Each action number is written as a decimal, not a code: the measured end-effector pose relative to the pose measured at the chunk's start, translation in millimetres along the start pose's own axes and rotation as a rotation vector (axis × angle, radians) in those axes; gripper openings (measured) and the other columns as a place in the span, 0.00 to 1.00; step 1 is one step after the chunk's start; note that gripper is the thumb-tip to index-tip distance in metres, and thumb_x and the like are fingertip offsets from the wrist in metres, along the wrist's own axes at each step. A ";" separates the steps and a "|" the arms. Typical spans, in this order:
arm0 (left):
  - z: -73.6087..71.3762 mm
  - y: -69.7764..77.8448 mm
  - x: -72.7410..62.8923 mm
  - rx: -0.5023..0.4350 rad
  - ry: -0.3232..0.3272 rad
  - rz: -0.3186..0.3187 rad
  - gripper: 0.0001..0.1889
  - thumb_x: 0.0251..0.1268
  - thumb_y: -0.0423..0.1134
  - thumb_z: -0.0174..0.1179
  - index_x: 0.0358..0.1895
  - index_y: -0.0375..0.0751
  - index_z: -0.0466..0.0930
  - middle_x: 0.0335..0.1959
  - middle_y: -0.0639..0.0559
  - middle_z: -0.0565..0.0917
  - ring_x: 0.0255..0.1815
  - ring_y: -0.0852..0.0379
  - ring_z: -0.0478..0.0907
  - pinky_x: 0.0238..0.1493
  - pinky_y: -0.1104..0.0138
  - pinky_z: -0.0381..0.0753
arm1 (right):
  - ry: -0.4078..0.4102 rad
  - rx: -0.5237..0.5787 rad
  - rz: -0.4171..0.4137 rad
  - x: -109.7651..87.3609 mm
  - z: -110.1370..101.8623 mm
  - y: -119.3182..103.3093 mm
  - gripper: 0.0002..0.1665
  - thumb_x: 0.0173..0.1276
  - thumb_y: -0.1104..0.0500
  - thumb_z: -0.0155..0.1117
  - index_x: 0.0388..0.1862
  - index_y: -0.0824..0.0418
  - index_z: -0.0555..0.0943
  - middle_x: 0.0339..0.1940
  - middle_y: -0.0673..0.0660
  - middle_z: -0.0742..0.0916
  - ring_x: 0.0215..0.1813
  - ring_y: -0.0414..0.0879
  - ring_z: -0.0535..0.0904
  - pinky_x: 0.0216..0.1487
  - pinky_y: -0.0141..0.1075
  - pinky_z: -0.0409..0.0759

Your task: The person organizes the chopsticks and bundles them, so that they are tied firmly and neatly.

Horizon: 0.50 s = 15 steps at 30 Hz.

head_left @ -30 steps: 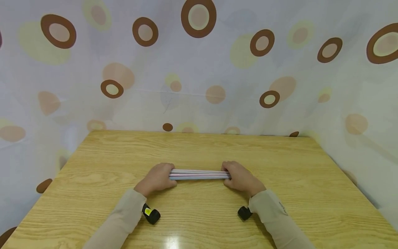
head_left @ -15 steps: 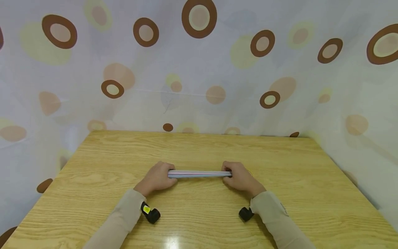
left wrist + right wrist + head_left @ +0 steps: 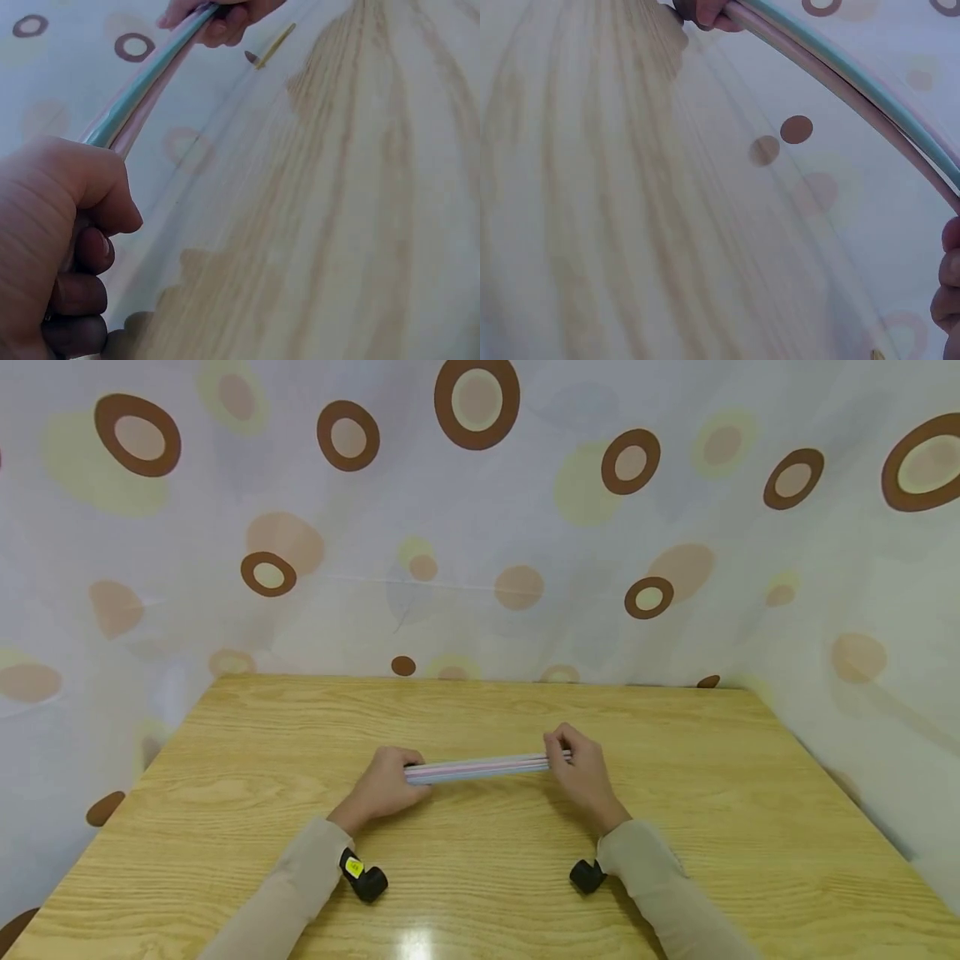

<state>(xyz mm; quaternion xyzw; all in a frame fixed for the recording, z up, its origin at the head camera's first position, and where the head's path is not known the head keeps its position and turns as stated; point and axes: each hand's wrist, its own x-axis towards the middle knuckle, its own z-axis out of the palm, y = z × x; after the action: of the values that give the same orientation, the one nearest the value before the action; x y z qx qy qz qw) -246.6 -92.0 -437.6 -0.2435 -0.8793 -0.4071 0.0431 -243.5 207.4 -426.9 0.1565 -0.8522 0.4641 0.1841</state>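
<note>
A bundle of long pastel straws [image 3: 476, 769], in pink, pale blue and white, stretches between my two hands above the table. My left hand [image 3: 385, 785] grips its left end, fingers curled round it in the left wrist view, hiding that end. At the other end, my right hand [image 3: 586, 777] pinches the straws between thumb and fingers, and their tips poke out within its grasp. The right end is tilted slightly higher. A thin yellow band [image 3: 276, 46] lies on the table beyond the straws in the left wrist view; the right hand hides it from the head view.
The wood-grain table [image 3: 480, 877] spreads under both arms. Behind it and at both sides hangs a white curtain [image 3: 480, 627] printed with brown and beige circles. Black wrist cameras [image 3: 369, 883] sit at the cuffs of both beige sleeves.
My right hand has risen and turned, shifting from a fuller grip to a pinch at the straws' right end. That end has lifted. The straws lie closer together than a second ago; my left hand barely moved.
</note>
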 end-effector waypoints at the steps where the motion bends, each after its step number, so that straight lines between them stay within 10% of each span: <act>1: 0.7 1.9 -0.5 -0.011 0.001 0.001 0.03 0.44 0.31 0.66 0.25 0.40 0.82 0.19 0.57 0.76 0.20 0.64 0.65 0.24 0.72 0.67 | 0.046 -0.017 -0.007 0.3 2.1 -0.7 0.18 0.77 0.59 0.50 0.23 0.59 0.73 0.21 0.52 0.77 0.26 0.41 0.73 0.31 0.33 0.73; 6: 3.9 9.9 -4.0 -0.055 0.012 -0.033 0.06 0.44 0.30 0.67 0.29 0.39 0.85 0.23 0.54 0.81 0.23 0.62 0.69 0.27 0.71 0.71 | 0.134 0.003 0.084 -0.8 8.3 -3.8 0.21 0.77 0.60 0.48 0.22 0.61 0.76 0.17 0.52 0.74 0.22 0.41 0.68 0.29 0.33 0.69; 15: 5.8 14.7 -4.3 -0.048 0.020 -0.040 0.07 0.44 0.31 0.68 0.31 0.38 0.86 0.26 0.53 0.84 0.25 0.61 0.72 0.29 0.70 0.73 | 0.017 0.161 0.281 -0.5 2.8 -8.1 0.23 0.77 0.55 0.49 0.32 0.69 0.83 0.18 0.55 0.78 0.19 0.41 0.69 0.23 0.31 0.69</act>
<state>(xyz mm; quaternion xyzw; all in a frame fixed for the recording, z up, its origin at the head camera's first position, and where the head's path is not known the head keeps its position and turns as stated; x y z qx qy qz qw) -235.3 -81.3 -432.4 -0.2226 -0.8736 -0.4311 0.0380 -239.9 200.8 -422.6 0.0462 -0.8242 0.5532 0.1116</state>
